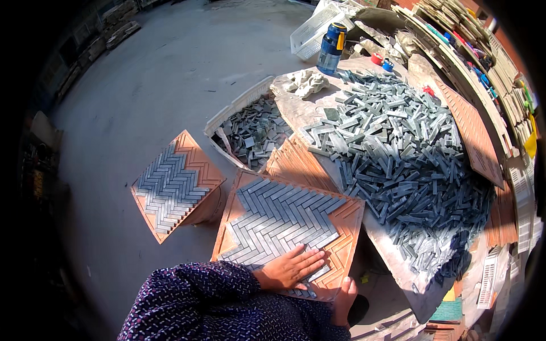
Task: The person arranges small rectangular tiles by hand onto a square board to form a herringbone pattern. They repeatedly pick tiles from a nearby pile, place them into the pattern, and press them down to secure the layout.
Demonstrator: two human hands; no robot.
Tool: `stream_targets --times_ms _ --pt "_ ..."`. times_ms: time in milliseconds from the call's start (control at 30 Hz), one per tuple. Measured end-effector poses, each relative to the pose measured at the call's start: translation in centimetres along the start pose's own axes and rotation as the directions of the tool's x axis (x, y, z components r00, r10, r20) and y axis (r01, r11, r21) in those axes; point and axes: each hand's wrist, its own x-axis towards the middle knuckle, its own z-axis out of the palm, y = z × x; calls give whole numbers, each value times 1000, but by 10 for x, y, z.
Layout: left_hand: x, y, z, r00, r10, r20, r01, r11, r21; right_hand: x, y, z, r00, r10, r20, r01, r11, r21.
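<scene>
My left hand [293, 267] lies flat with fingers spread on narrow grey tiles [278, 219]. The tiles sit in a herringbone pattern on an orange grooved tray [232, 196], which is tilted toward me. Bare zigzag grooves show at the tray's right side and lower right corner. At that corner my right hand [343, 298] is closed at the tray's edge, with its fingertips close together; the rest of its fingers are hidden. Further left, a second orange tray [198, 156] carries a similar herringbone panel of grey tiles.
To the right, a table [392, 256] bears a large heap of loose tile strips [398, 136]. A white crate [230, 108] of tile pieces stands beyond the trays. A blue bottle [331, 50] and a crumpled white cloth [307, 83] are at the table's far end. Stacked orange trays [298, 162] lean nearby.
</scene>
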Motion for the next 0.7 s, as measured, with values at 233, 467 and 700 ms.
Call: stream_targets --times_ms 233,467,700 --pt "-34 -6 24 989 120 83 -111 988 -110 -1 0 3 996 2 -87 -7 998 -56" --pt "-103 -56 -25 620 -521 -586 306 849 -431 6 -7 -7 996 -83 26 84 996 -13" --pt "-154 -113 26 794 -590 148 -220 -506 -834 9 2 0 993 -118 -18 119 990 77"
